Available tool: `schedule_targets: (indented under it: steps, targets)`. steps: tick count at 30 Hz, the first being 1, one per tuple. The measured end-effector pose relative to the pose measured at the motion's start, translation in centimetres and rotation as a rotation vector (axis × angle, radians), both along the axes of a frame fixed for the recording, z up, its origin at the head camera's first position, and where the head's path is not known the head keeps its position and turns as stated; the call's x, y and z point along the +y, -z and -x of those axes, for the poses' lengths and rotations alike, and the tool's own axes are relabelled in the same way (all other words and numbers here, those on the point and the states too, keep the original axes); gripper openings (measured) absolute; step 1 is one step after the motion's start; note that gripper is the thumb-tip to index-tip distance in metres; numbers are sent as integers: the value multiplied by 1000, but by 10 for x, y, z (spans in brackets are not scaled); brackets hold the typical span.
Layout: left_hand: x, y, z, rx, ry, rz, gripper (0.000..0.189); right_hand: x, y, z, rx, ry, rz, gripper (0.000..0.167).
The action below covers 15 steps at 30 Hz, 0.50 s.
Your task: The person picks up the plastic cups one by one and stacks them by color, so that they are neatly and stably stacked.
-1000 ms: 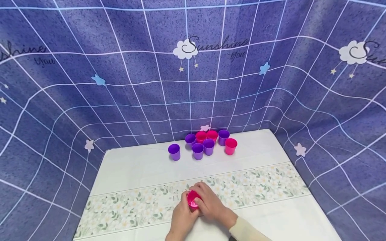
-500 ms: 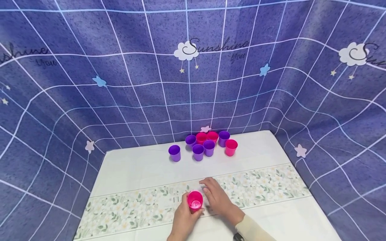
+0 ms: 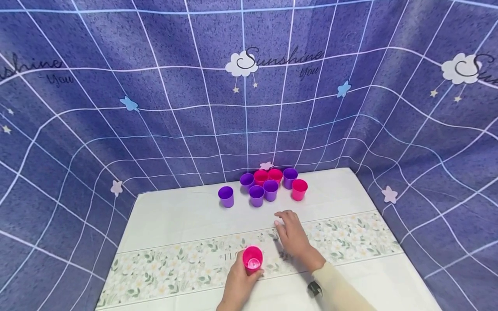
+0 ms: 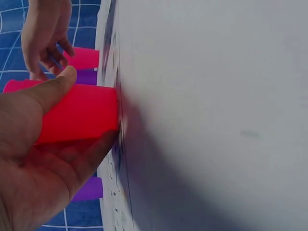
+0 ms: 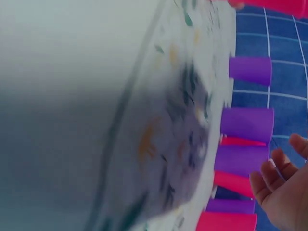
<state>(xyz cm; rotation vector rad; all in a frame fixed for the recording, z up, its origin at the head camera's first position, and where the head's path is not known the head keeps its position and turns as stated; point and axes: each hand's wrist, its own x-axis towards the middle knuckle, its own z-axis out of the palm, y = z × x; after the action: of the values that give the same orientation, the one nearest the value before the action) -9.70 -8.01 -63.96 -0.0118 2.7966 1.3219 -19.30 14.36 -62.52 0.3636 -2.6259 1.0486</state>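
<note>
My left hand (image 3: 238, 281) grips a pink cup (image 3: 253, 258) near the front middle of the table, its mouth facing up. In the left wrist view the thumb and fingers wrap round the cup (image 4: 82, 113). My right hand (image 3: 293, 235) is in the air over the flowered strip, holding nothing, its fingers loosely bent. Beyond it, at the back, stand several purple and pink cups; nearest to this hand are a purple cup (image 3: 270, 190) and a pink cup (image 3: 299, 190). The right wrist view shows the right hand (image 5: 286, 192) apart from the row of cups.
A lone purple cup (image 3: 226, 197) stands left of the cluster at the back. The white table (image 3: 175, 216) carries a flowered strip (image 3: 163, 268) across it. Blue gridded cloth (image 3: 186, 108) walls the back and both sides.
My right hand has let go of the pink cup and moved away, forward and right toward the cups at the back. The left hand keeps its grip on the pink cup.
</note>
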Motion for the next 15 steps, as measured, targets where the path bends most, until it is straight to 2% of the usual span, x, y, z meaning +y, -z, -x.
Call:
schedule_targets:
  steps: [7, 11, 15]
  targets:
    - [-1, -5, 1, -23, -5, -9, 78, 11, -11, 19, -34, 47, -16, 33]
    - [-2, -7, 2, -46, 9, -21, 75, 17, -17, 24, -63, 78, -35, 35]
    - [-1, -7, 2, -76, 6, -21, 75, 21, -23, 26, -101, 106, -57, 44]
